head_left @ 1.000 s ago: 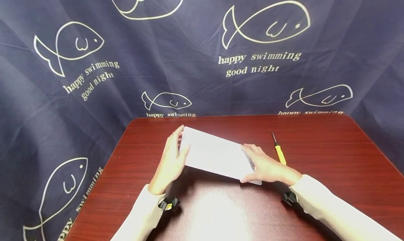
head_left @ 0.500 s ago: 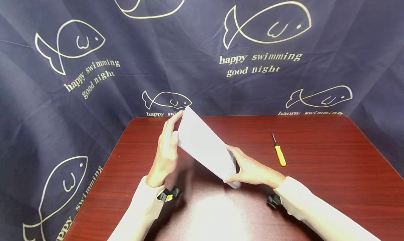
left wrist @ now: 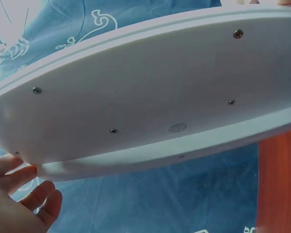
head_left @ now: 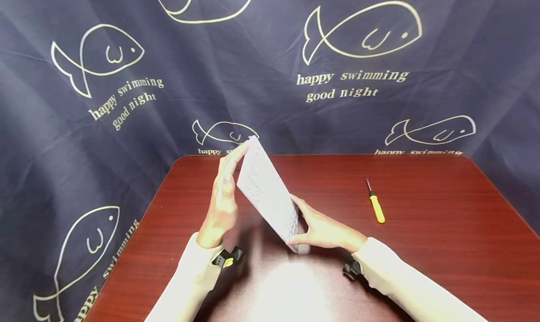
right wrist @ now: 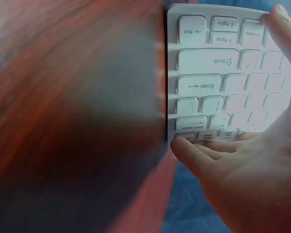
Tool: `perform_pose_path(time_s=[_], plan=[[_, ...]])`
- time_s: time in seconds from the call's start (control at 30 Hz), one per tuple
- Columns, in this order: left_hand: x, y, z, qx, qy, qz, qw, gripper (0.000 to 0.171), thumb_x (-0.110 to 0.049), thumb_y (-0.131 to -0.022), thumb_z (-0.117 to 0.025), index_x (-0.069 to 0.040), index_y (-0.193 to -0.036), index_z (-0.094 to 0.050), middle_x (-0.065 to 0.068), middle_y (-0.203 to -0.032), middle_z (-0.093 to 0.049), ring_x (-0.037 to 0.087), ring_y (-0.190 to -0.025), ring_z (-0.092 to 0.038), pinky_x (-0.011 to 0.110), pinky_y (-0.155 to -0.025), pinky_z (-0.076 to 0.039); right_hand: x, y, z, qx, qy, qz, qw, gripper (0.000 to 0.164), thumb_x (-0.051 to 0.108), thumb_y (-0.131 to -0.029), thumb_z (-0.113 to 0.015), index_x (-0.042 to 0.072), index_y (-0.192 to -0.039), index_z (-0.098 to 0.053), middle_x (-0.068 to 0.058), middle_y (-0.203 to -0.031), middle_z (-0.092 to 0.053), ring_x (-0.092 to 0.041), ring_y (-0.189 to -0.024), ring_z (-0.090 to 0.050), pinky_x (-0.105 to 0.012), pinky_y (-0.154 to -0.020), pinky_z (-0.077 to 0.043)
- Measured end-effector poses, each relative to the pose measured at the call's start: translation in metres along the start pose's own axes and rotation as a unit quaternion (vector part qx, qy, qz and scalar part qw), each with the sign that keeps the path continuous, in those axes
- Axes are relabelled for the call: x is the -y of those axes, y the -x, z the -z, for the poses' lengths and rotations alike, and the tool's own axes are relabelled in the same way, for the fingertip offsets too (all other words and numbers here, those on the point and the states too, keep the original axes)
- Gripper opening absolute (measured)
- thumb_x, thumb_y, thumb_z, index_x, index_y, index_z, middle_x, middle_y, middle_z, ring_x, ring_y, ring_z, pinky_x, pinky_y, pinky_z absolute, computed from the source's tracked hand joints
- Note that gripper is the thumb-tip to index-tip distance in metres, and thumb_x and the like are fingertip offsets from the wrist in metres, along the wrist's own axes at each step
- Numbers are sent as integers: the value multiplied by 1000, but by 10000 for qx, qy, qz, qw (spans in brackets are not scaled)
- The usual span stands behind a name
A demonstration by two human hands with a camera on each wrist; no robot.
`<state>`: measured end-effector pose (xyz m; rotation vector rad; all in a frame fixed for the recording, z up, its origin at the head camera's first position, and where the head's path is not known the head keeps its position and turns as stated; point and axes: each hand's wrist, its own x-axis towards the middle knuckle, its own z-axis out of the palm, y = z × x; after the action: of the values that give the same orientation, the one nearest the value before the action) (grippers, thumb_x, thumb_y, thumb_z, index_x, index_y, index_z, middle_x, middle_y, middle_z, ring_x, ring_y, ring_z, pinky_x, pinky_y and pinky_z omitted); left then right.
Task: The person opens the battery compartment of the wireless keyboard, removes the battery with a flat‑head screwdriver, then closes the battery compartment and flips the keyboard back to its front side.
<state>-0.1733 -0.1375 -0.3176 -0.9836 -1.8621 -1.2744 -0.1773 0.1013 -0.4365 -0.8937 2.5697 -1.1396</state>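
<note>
Head: above the table (head_left: 422, 209), the tilted keyboard (head_left: 267, 186) was gripped by the right hand (head_left: 325, 230), just touched by the left hand (head_left: 221, 205), fingers loose. Left wrist: a stiff, lightish shell (left wrist: 136, 87) was suggested; right wrist: edges (right wrist: 172, 87) were judged safest to pinch.

A dark blue cloth (head_left: 261, 59) hangs behind the table (head_left: 443, 205) and along its left side, softly creased. Pale outlined fish (head_left: 367, 30) are scattered across it, with the lettering (head_left: 352, 77) "happy swimming good night" beneath. The table has a reddish-brown, wood-grained top and rounded far corners; bright white glare (head_left: 295, 291) spreads over its near middle.
</note>
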Motion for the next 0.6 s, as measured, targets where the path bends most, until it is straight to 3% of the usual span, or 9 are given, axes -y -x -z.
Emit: perform_pose_path(time_s=[0.17,0.4,0.6], plan=[[-3,-2,-1,70,-33,-126,9999,77,-53,-99,-16,8,-134,-46,20,-137,-46,35,-126,-39,45,-99,-26,1,-4,-5,80,25,179,9998,113,62,-72,-70,15,-153,-7,0,-155,-14,-10,-138,-20,-37,-108,-23],[-3,2,-2,235,-16,355,9991,75,-57,-98,-21,2,-139,-42,11,-148,-30,29,-133,-30,45,-102,-27,2,-8,-7,199,75,200,9996,112,63,-74,-68,13,-153,-5,-3,-156,-10,-12,-139,-15,-38,-109,-21],[-2,2,-4,307,104,538,9980,76,-60,-96,-21,-2,-141,-41,7,-151,-24,32,-134,-26,48,-100,-31,4,-5,5,-122,-319,399,9986,111,54,-74,-74,13,-153,-8,-7,-155,-15,-23,-137,-28,-38,-107,-25]])
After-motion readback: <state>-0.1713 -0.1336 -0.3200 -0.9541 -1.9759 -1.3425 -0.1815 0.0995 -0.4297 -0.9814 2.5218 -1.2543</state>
